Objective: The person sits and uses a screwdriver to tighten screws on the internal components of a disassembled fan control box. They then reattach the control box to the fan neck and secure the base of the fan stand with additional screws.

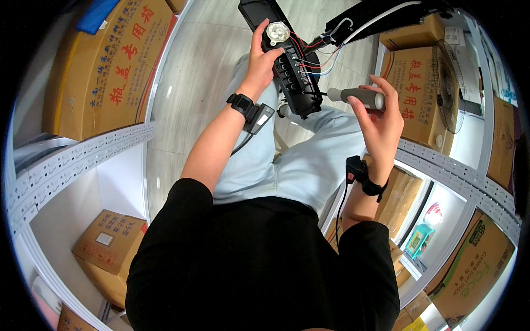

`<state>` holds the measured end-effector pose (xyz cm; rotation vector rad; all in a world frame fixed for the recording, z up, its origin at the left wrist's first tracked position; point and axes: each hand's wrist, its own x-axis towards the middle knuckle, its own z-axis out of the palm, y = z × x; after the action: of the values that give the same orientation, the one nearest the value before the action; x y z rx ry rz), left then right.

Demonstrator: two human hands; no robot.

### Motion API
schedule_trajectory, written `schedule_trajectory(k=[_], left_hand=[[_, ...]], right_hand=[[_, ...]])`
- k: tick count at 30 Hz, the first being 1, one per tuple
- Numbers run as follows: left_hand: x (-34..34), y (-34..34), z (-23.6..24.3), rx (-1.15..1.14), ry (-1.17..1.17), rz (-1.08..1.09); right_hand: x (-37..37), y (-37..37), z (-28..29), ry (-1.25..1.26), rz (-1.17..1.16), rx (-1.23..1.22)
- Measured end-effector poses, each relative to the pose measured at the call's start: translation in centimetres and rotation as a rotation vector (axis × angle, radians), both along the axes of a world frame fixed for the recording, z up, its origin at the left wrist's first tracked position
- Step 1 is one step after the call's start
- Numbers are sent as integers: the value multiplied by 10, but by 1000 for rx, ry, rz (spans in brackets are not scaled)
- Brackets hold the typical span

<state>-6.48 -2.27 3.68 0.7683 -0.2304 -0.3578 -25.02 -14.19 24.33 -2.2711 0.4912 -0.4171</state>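
Observation:
My left hand is closed on a black plastic panel, its thumb just below a round white component. The panel has a row of black knobs or switches, with red, white and blue wires running toward a black part above right. My right hand grips a grey-handled screwdriver; its dark shaft points left at the panel's lower right, and I cannot tell whether the tip touches it. The panel is over my jeans-covered legs.
Metal shelving flanks me, holding cardboard boxes on the left and right. A round wire grille, apparently a fan's, stands at the right. A small turquoise item sits on the lower right shelf. Grey flooring lies below.

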Motion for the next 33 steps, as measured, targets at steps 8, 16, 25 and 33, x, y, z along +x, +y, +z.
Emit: schedule_trajectory(k=[8,16,25,33], left_hand=[[-4,0,7,-59,60,-31],[-2,0,4,-40,29,-22],[-4,1,10,-40,30,-9],[0,3,3,-18,21,-5]], right_hand=[[1,-3,-5,-62,63,-77],[5,-5,-7,-66,76,23],[6,0,-9,-71,54,-79],[8,1,-11,-43,-16,-143]])
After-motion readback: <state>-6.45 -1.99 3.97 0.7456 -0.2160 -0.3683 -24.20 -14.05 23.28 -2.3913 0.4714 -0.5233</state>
